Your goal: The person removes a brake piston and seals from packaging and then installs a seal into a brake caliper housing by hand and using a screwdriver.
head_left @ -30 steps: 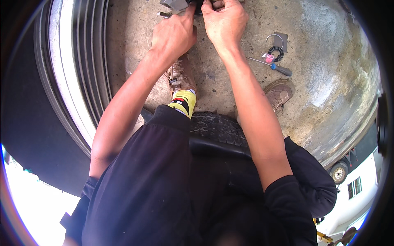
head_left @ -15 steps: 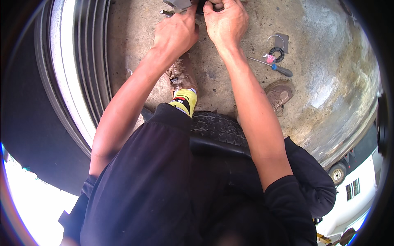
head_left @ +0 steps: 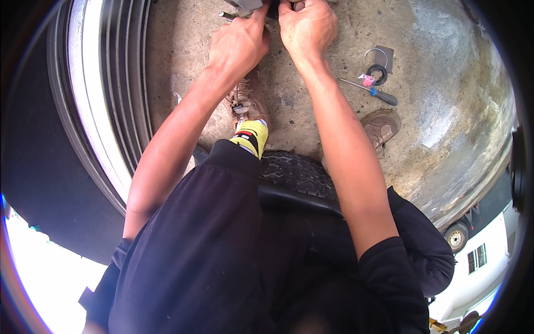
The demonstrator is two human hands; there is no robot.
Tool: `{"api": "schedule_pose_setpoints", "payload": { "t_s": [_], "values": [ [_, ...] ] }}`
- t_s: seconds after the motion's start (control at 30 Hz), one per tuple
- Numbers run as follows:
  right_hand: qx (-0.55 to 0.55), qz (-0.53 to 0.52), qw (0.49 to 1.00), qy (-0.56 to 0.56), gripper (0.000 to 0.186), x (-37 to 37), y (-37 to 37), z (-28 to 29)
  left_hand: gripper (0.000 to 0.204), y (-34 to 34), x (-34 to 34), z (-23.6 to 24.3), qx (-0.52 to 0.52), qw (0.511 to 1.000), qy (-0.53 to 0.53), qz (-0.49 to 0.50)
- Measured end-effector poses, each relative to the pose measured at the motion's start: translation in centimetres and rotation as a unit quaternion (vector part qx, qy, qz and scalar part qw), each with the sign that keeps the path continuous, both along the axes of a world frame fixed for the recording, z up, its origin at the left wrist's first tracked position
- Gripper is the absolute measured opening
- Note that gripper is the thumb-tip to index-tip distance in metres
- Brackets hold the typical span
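My left hand (head_left: 240, 44) and my right hand (head_left: 307, 25) reach forward together at the top of the view. Both grip a dark object with a grey metal part (head_left: 248, 6) that is cut off by the frame's upper edge; what it is cannot be told. My arms stretch out over a black treaded tyre (head_left: 295, 175) that lies between my legs. My brown laced shoe (head_left: 247, 100) with a yellow sock sits just below my left hand.
On the concrete floor (head_left: 445, 100) to the right lie a screwdriver (head_left: 372, 92) with a dark handle, a black ring (head_left: 377, 74) on a grey square, and my other brown shoe (head_left: 381, 127). A ribbed roll-up shutter (head_left: 111, 100) curves along the left.
Both hands have shifted slightly on the object at the top edge; the arms and body stay in place.
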State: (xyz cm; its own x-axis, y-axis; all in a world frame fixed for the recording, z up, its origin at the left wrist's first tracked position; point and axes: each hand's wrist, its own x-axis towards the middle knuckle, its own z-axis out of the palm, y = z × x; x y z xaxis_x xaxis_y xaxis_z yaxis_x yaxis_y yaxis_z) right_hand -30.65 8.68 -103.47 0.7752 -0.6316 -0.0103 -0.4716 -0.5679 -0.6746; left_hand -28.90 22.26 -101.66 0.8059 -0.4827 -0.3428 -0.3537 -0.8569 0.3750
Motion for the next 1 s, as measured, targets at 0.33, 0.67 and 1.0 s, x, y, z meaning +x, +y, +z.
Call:
{"api": "schedule_pose_setpoints", "payload": {
  "t_s": [0.33, 0.67, 1.0],
  "values": [
    [0.169, 0.220, 0.959, 0.054, 0.026, -1.9, -3.8, 2.5, 0.040, 0.6, 0.2, -0.8, -0.041, 0.998, -0.020, 0.041],
    [0.234, 0.180, 0.953, 0.068, 0.024, -0.6, -3.4, 1.9, 0.031, 0.2, 0.7, 0.1, -0.060, 0.997, 0.003, 0.058],
    [0.176, 0.251, 0.940, 0.151, 0.031, 1.0, -4.9, 0.8, 0.024, 0.9, 1.2, -0.5, -0.056, 0.998, 0.017, 0.022]
  ]
}}
